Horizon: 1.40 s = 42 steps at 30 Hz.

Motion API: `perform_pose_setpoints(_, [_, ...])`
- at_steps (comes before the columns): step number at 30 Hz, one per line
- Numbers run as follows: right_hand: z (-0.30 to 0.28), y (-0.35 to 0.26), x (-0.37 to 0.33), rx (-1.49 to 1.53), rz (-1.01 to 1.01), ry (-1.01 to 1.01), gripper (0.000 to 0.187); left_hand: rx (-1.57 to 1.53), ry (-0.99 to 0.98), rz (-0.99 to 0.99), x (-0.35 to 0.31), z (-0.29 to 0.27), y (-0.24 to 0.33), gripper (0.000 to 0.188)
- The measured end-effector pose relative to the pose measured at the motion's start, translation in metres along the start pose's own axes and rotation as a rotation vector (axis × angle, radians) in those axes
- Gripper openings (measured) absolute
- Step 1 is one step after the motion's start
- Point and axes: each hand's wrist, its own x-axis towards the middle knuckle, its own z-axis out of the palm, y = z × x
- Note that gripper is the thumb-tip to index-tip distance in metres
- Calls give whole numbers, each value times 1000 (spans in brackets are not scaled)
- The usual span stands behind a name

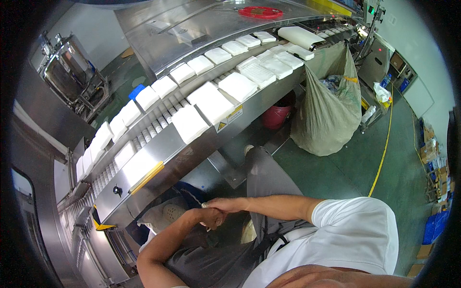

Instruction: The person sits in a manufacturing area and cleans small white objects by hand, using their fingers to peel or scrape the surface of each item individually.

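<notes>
My left hand (210,219) and my right hand (226,205) meet in front of my lap, below the near edge of the conveyor. The fingers of both are closed, and the hands touch each other. A tiny pale bit shows at the right fingertips; what it is, I cannot make out. Above my hands, stacks of folded white sheets lie on the conveyor's near metal ledge, the closest being a white stack (191,124). A further row of white stacks (163,87) runs along the far ledge. One lone white stack (126,154) sits near the rollers' left end.
Metal rollers (158,126) run between the ledges. A blue block (137,91) stands among the far stacks. Right of the conveyor hangs a large beige sack (326,115), beside a red bucket (278,115). A red ring-shaped item (260,13) lies on the metal cover. Cardboard boxes (429,149) line the right.
</notes>
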Motion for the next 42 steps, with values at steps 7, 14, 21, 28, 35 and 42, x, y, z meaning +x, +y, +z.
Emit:
perform_pose_setpoints(7, [0,2,4,10,-13,-1,56,-14,-26,-69,-8,-6,11,31])
perform_pose_setpoints(14, [5,-4,-2,33,22,5,55,-56,20,-60,-9,0,7,24])
perform_pose_setpoints(21, [9,-12,-9,14,27,15,57,-61,54,-49,-6,3,5,20])
perform_pose_setpoints(28, [12,-21,-14,12,72,-4,45,-76,11,-43,-4,3,2,21])
perform_pose_setpoints(35, [16,-19,-9,-15,44,-31,44,-8,-66,-99,-6,8,-1,20])
perform_pose_setpoints(42, [-68,97,44,-929,-241,57,24,-84,-44,29,-7,-8,2,21])
